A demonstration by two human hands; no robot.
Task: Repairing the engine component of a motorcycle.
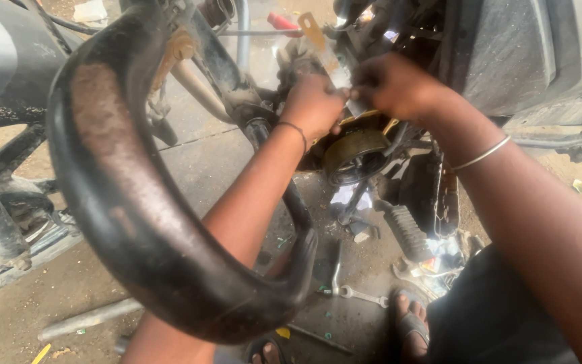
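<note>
Exhaust pipe (pixel 136 202) left of hands, spanner (pixel 362 295) on ground (pixel 21 317) below

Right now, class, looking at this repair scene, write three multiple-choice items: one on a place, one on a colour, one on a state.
1. Where does the spanner lie?
A on the ground near the sandalled foot
B in the left hand
C on the seat

2. What colour is the bangle on the right wrist?
A red
B silver
C green

3. How are the two hands?
A resting on the ground
B far apart
C close together at the engine

Answers: 1 A, it rests on the dirt floor; 2 B, it shines metal-grey; 3 C, the left hand and right hand nearly touch.
</note>
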